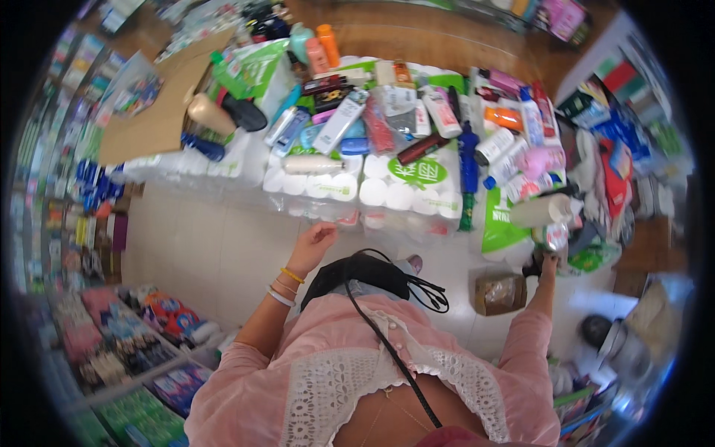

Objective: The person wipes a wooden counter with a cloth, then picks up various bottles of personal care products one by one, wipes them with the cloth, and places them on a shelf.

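Note:
My left hand (323,234), with bracelets at the wrist, is held in front of the stacked packs of toilet rolls (410,193), fingers loosely curled with nothing in them. My right hand (549,259) reaches out to the right, beside a clear container with a green and red label (553,236); whether it grips anything is unclear. Just beyond lies a beige pump bottle (539,211). Bottles, tubes and boxes lie on the packs, among them a white box (342,122), a dark red tube (423,148) and a cream bottle (314,164).
An open cardboard box (500,290) stands on the floor below my right arm. A large cardboard piece (162,106) leans at the left. Filled shelves (67,223) line the left side, with bins of packaged goods (128,335) at lower left. A fan-like appliance (614,341) stands at lower right.

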`<state>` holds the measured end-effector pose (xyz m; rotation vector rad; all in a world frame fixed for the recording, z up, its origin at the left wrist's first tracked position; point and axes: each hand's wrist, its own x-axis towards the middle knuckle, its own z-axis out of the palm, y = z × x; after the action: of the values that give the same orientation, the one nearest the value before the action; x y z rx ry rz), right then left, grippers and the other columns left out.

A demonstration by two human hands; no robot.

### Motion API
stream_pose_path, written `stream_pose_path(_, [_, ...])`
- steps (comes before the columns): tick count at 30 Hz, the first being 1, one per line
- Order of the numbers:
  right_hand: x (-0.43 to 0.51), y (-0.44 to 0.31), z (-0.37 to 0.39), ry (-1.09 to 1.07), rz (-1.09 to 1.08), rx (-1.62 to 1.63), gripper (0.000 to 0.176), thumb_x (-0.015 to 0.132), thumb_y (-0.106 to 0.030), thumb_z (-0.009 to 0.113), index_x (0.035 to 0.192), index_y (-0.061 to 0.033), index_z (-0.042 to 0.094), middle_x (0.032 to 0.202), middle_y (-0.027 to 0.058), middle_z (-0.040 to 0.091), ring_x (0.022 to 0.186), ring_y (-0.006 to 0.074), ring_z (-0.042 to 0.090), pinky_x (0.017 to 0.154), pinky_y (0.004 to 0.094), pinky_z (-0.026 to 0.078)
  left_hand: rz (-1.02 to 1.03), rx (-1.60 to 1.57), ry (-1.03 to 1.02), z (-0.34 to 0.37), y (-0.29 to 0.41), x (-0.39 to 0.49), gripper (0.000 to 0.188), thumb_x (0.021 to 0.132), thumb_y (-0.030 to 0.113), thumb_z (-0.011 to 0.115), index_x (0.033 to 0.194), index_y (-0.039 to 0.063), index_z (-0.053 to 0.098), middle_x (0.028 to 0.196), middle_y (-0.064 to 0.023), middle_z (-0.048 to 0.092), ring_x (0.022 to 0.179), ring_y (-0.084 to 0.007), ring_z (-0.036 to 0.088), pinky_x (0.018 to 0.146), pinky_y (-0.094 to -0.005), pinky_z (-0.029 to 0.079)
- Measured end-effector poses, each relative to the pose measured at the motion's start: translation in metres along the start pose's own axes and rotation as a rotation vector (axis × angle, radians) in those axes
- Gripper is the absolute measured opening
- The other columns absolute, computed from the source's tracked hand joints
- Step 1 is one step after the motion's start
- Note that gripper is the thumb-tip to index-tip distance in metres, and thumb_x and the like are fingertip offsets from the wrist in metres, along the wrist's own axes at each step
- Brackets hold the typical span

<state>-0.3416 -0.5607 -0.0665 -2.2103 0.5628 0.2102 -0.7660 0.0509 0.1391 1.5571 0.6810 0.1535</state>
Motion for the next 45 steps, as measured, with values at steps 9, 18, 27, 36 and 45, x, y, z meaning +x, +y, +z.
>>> stream_pose_path(9, [0.016, -0.016, -0.010, 0.027, -0.316, -0.694, 0.066, 0.075, -0.037, 0.065, 0.129, -0.0056, 0.045, 0.134, 0.0221, 0.043, 0.122, 0.0415, 0.040, 0.099, 0.0473, 0.035, -0.113, 0.048, 0.202, 0.021, -0.002, -0.008, 0.027, 0.086, 0.016, 0.063, 0.109, 0.003, 0.058, 0.095, -0.0029, 0.062, 0.086, -0.0114, 0.057, 0.079, -0.0250, 0.047])
stream_pose_path(18, [-0.080, -0.038, -0.061, 0.142, -0.277, -0.414, 0.041, 0.078, -0.026, 0.060, 0.102, 0.0073, 0.057, 0.084, 0.0213, 0.063, 0.070, 0.0312, 0.062, 0.068, 0.0389, 0.050, 0.153, 0.490, 0.442, -0.013, -0.007, 0.056, 0.063, 0.077, 0.020, 0.069, 0.131, 0.004, 0.040, 0.110, -0.0177, 0.055, 0.096, -0.0293, 0.057, 0.083, -0.0364, 0.047])
stream_pose_path(27, [-0.256, -0.137, 0.065, -0.576, 0.041, -0.193, 0.025, 0.082, -0.019, 0.061, 0.098, -0.0011, 0.060, 0.075, 0.0065, 0.060, 0.058, 0.0128, 0.056, 0.050, 0.0273, 0.045, 0.092, 1.113, 0.687, -0.148, 0.007, 0.213, 0.091, 0.065, 0.022, 0.076, 0.141, 0.019, 0.027, 0.140, -0.0149, 0.033, 0.127, -0.0383, 0.033, 0.098, -0.0559, 0.033])
stream_pose_path(36, [-0.378, -0.331, 0.194, -0.683, -0.375, -0.169, 0.029, 0.087, -0.016, 0.058, 0.113, -0.0039, 0.055, 0.087, 0.0047, 0.062, 0.068, 0.0117, 0.058, 0.058, 0.0243, 0.047, 0.160, 0.843, 0.878, -0.249, 0.000, 0.311, 0.020, 0.091, 0.022, 0.050, 0.095, 0.008, 0.063, 0.095, -0.0122, 0.063, 0.097, -0.0299, 0.056, 0.082, -0.0507, 0.044])
stream_pose_path(45, [-0.446, -0.467, 0.285, -1.083, -0.365, 0.439, 0.027, 0.090, -0.011, 0.053, 0.114, 0.0014, 0.055, 0.097, 0.0095, 0.063, 0.083, 0.0133, 0.059, 0.075, 0.0261, 0.049, 0.687, 0.050, 0.718, -0.160, 0.182, 0.232, 0.020, 0.096, 0.021, 0.045, 0.093, 0.002, 0.051, 0.075, -0.0165, 0.056, 0.068, -0.0351, 0.056, 0.062, -0.0391, 0.046])
